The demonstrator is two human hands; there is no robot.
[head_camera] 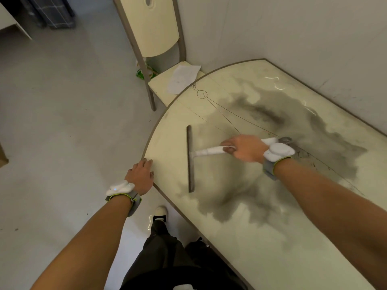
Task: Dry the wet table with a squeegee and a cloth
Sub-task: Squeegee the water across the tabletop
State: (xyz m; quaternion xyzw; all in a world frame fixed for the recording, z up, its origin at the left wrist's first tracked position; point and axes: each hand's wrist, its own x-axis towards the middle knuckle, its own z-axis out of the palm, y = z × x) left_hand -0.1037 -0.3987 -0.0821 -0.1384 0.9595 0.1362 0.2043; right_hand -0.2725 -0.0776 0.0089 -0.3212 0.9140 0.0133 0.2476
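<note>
Gripping squeegee (206, 152) w/ R hand (244, 148): fingers wrapped round white handle approx mid-shaft, knuckles up. Holding dark blade (190, 159) down on table (167, 141), blade running near-to-far, just in from curved rim; handle pointing right, its end sticking out past R wrist.

Resting L hand (141, 174) on rim at table's near-left curve: fingers straight, held together, lying flat over edge, gripping nothing. Wearing wrist pods (120, 187), white on grey straps, one per arm.

Looking down at wet patch (272, 122): grey, irregular, covering most of top to right of blade, darkest twds far side, glinting in spots near wall (293, 28). Seeing paler, dry-looking strip betw. blade & rim. Also seeing thin drawn lines & small circle on top at far-left end.

Seeing cloth (183, 79) lying flat on chair (155, 28) seat, just beyond table's far-left end; white, near corner hidden behind rim, well apart from both hands & squeegee. Chair standing beside wall, cream back w/ hole near top. Spotting sth green (144, 73) under chair; can't tell what.

Standing at near edge in black trousers (167, 258), pale shoe (160, 212) on grey floor (62, 122) just beside rim.
</note>
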